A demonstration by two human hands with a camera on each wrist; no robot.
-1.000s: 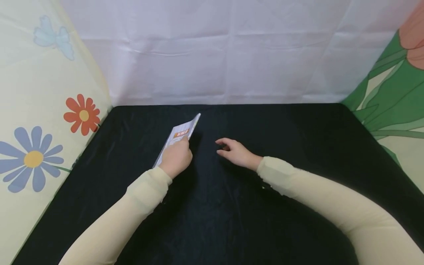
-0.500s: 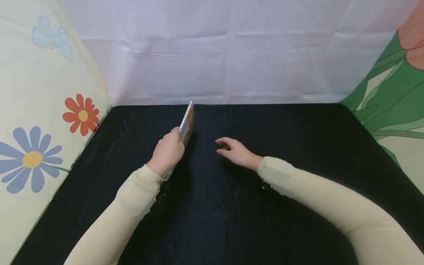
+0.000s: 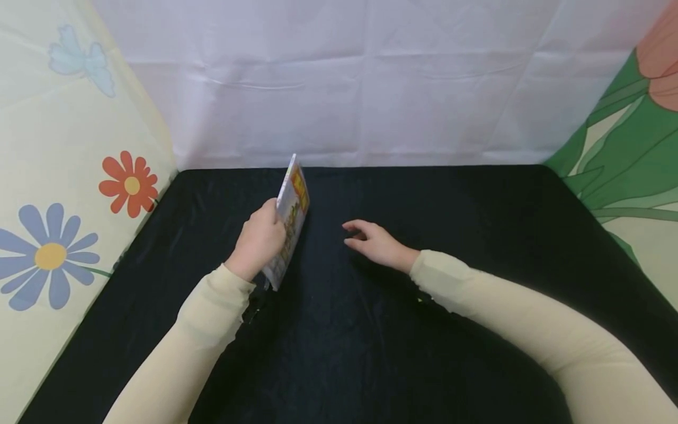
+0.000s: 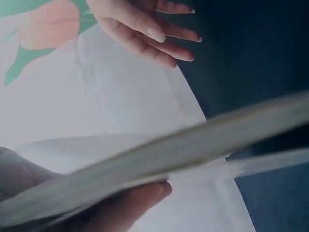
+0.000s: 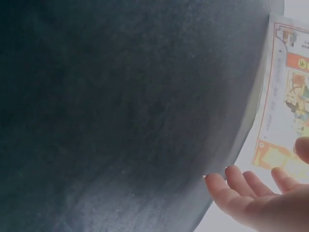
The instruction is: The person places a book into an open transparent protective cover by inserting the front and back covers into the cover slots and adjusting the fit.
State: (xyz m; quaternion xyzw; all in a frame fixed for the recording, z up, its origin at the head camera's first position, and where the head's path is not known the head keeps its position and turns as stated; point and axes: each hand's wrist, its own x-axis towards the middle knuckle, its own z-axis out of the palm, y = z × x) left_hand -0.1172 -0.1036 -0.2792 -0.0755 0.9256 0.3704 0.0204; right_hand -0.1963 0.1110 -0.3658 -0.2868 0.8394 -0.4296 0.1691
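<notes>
My left hand [image 3: 258, 240] grips a thin paperback book [image 3: 292, 221] by its near-left side. The book stands tilted on edge above the black cloth, its colourful cover turned to the right. In the left wrist view the book [image 4: 193, 147] appears edge-on and blurred, with a thumb or finger pressed against it. The right wrist view shows part of the printed cover of the book [image 5: 285, 87], with red borders and drawn figures. To the right of the book is my right hand [image 3: 380, 244], fingers relaxed and slightly bent, holding nothing and apart from the book.
A black cloth [image 3: 402, 353] covers the table. Behind it hangs a creased white sheet [image 3: 339, 88]. A flower-printed cloth panel [image 3: 32, 147] stands at the left, and another panel with green leaves [image 3: 630, 153] at the right.
My left hand has moved slightly left and turned the book from a slanted, white-side-up pose to nearly upright, so the colourful cover faces right. My right hand has hardly moved.
</notes>
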